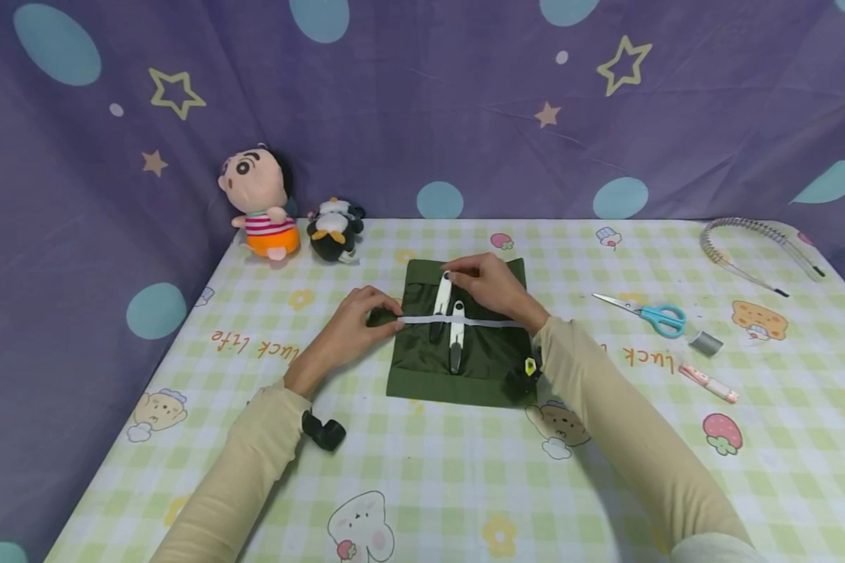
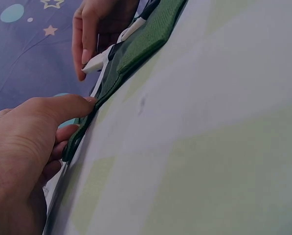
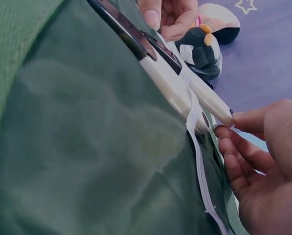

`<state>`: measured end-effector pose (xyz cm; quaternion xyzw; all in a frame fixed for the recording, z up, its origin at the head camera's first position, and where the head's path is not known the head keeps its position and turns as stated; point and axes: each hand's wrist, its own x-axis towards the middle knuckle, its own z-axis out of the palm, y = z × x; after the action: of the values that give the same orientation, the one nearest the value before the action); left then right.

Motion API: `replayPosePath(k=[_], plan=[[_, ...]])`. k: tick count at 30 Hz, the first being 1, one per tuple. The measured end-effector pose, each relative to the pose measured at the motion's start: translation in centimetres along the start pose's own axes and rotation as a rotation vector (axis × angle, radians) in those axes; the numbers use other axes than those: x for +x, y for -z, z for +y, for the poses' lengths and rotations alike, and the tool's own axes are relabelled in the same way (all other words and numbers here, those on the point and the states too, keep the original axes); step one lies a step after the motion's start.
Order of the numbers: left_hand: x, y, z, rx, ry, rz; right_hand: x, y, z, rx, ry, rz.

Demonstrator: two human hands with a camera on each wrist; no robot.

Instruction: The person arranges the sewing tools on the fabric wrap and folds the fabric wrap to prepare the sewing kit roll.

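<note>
A dark green cloth organiser (image 1: 493, 352) lies flat on the table with a white elastic strip (image 1: 493, 322) across its middle. Two slim white-and-black tools pass under the strip, black ends toward the near side. My right hand (image 1: 493, 285) pinches the white end of the farther-left tool (image 1: 442, 295), which sits higher than the other tool (image 1: 457, 332). At the cloth's left edge, my left hand (image 1: 359, 324) pinches the border by the strip's end. In the left wrist view its thumb (image 2: 70, 105) lies on top and fingers curl beneath. The tools' exact kind is unclear.
To the right lie blue-handled scissors (image 1: 662, 319), a grey thread spool (image 1: 706, 343), a pink-and-white stick-like item (image 1: 709, 383) and a beaded headband-like loop (image 1: 718, 250). Two plush toys, a striped-shirt doll (image 1: 271, 227) and a penguin (image 1: 334, 231), stand at the back left near the curtain (image 1: 394, 117).
</note>
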<state>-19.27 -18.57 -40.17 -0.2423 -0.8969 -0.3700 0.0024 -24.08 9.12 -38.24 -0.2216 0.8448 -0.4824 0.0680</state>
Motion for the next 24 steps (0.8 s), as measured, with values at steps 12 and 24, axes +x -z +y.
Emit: replayPosePath(k=[12, 24], plan=[[-0.03, 0.03, 0.06, 0.003, -0.013, 0.005, -0.13, -0.26, -0.29, -0.042, -0.006, -0.038], [0.09, 0.0, 0.11, 0.006, -0.013, 0.005, -0.28, -0.61, -0.3, -0.079, 0.048, -0.081]])
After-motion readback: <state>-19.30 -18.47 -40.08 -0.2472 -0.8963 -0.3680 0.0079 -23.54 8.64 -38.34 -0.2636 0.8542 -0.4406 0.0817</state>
